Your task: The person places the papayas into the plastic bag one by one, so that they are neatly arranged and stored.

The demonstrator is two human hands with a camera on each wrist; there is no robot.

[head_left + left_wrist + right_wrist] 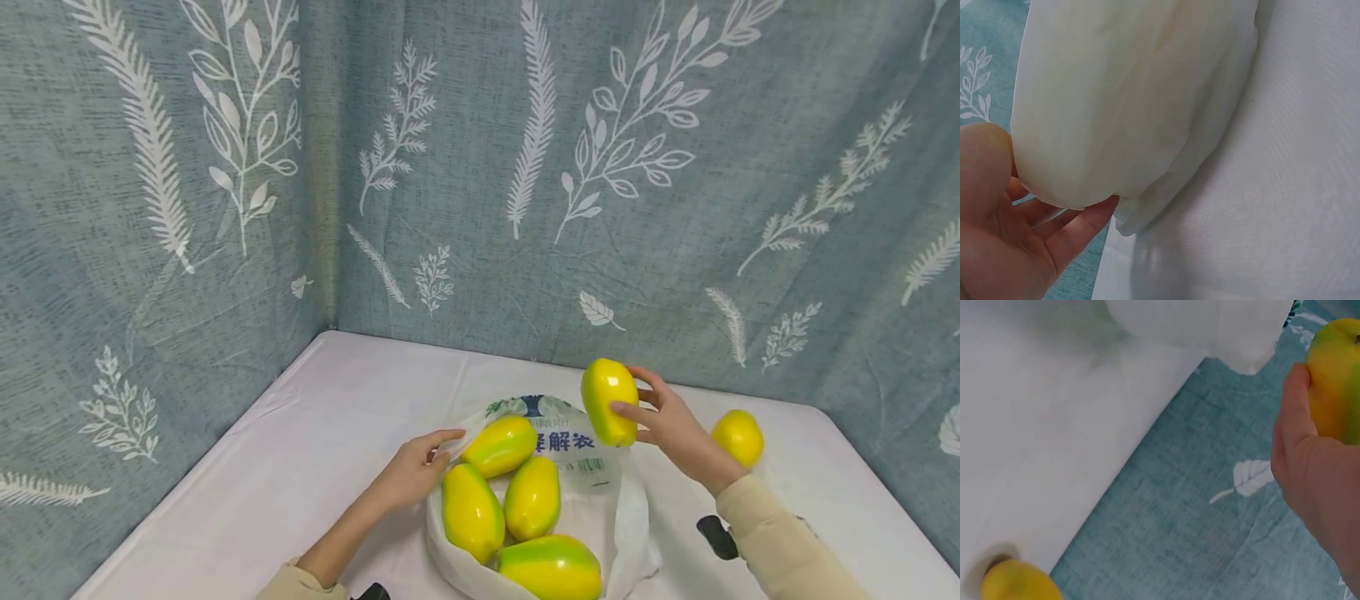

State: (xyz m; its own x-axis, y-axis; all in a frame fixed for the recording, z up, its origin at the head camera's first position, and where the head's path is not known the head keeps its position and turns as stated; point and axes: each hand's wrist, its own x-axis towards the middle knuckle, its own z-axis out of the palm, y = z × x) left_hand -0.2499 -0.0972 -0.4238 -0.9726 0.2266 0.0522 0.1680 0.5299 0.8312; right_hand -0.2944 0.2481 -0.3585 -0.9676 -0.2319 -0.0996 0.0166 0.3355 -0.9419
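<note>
My right hand [670, 423] grips a yellow-green mango [606, 400] above the back right rim of a white plastic bag [632, 521]. The same mango [1338, 381] shows at the right edge of the right wrist view. My left hand [414, 471] pinches the bag's left rim; in the left wrist view, its fingers [1082, 231] lie against the bag [1122, 106]. Several mangoes lie in the open bag, among them an upper one [500, 446], a left one [472, 512], a middle one [532, 497] and a front one [551, 568].
Another mango [738, 438] rests on the white-covered table [360, 392] at the right, partly behind my right forearm. A blue-green leaf-patterned curtain [465, 183] stands along the table's back and sides. Blue print marks the bag's inner back wall.
</note>
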